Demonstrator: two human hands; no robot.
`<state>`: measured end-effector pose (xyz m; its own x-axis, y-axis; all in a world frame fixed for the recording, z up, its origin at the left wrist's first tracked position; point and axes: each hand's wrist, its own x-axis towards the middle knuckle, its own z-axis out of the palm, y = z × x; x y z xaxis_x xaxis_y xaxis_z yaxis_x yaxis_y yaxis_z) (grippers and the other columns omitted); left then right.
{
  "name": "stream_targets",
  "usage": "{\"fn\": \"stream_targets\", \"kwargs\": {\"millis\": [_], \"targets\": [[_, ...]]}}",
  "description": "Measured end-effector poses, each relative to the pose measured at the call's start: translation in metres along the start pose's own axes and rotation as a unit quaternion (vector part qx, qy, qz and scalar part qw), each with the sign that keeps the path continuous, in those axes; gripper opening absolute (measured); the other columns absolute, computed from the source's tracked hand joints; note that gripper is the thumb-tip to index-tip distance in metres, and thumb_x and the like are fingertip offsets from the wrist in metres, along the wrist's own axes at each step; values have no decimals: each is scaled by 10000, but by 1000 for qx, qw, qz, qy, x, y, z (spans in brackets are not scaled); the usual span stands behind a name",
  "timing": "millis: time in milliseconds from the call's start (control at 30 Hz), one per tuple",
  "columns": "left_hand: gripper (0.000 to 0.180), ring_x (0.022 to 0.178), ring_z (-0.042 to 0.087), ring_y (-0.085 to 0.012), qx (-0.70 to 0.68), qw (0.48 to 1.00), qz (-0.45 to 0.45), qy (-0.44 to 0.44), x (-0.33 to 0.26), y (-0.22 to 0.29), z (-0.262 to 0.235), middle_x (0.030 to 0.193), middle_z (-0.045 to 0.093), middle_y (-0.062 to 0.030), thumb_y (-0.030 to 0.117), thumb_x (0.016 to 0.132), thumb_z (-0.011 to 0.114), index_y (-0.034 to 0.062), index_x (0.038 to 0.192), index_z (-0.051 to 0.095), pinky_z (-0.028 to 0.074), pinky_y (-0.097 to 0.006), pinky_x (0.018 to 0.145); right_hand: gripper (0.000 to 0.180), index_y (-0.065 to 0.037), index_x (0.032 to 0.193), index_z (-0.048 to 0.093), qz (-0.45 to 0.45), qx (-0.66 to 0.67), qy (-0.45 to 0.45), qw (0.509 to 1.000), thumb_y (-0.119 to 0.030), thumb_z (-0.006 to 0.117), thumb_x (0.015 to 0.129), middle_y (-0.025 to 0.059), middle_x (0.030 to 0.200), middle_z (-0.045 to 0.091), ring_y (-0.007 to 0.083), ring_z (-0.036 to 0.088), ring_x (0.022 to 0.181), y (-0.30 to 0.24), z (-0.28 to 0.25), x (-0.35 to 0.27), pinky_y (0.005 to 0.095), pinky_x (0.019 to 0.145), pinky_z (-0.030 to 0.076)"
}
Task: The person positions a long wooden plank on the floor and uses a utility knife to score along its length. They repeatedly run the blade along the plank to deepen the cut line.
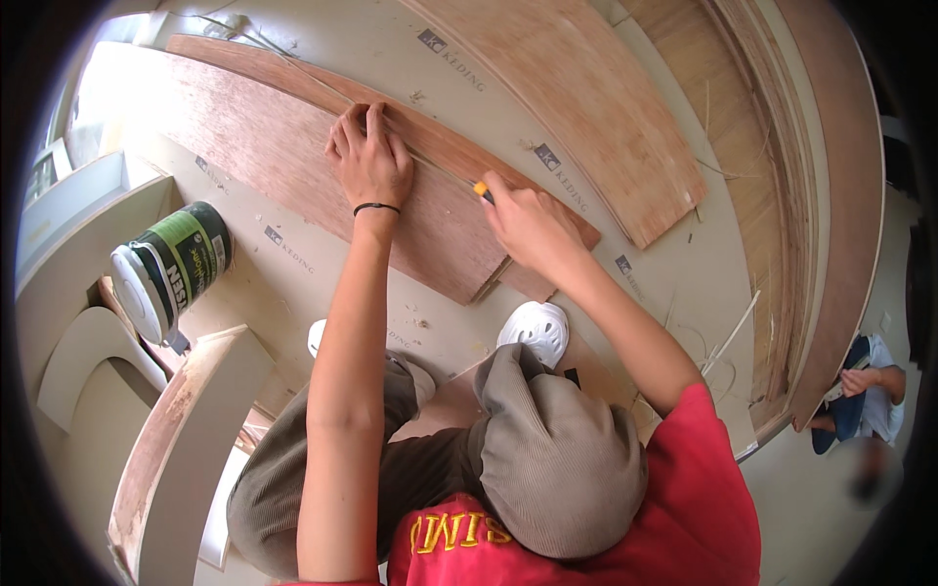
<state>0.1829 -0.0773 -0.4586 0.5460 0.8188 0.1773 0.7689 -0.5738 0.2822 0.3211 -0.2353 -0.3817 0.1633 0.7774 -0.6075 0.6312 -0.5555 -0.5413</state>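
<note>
My left hand [373, 168], a dark band at its wrist, presses on a long reddish wooden board [264, 122] with bent fingers at its far edge. A narrower wooden board [445, 146] lies along that edge, partly covered. In my right hand [528, 220], closed fingers hold what looks like a utility knife [482, 188], its yellow end showing. Its blade is hidden from sight. The hand is over the seam of the two boards, near their right end. A thin pale strip [322, 83] runs beside the seam.
Wide boards [576, 107] lie farther right, near a tall curved stack of panels [791, 195]. At left a green-and-white bucket [171, 264] leans by curved wooden pieces [181, 430]. Shavings and thin offcuts [728, 332] litter the floor. Another person [860, 391] is at far right.
</note>
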Motion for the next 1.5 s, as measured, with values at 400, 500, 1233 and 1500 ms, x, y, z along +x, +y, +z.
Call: {"fn": "stream_targets", "kwargs": {"millis": [400,500,1233,1500], "targets": [[387,1191,481,-271,7,1000,-6,4,0,1,-2,1228,541,-72,111,810,540,125,1193,593,323,-426,1040,296,15,1195,484,-26,-36,-50,998,-190,478,981,261,835,677,435,677,828,-6,-2,20,547,712,550],[386,1191,481,-270,7,1000,-5,8,1,2,-1,1223,542,-71,111,808,540,123,1190,598,323,-424,1038,291,14,1192,477,-30,-37,-47,998,-185,478,981,261,812,675,439,676,808,-6,-1,19,547,684,552],[373,1215,467,-289,3,1000,11,23,-3,-7,9,1256,538,-71,165,857,520,156,1225,577,297,-442,1053,143,5,1025,499,5,-74,-48,996,-126,474,973,251,848,685,422,688,840,5,5,6,527,699,559],[355,1232,448,-273,8,999,18,33,-5,-11,10,1238,529,-67,178,854,542,138,1205,577,281,-441,1056,191,-11,1054,494,42,-126,-46,990,-191,487,989,245,844,689,420,689,830,38,14,-46,524,696,555]]}}
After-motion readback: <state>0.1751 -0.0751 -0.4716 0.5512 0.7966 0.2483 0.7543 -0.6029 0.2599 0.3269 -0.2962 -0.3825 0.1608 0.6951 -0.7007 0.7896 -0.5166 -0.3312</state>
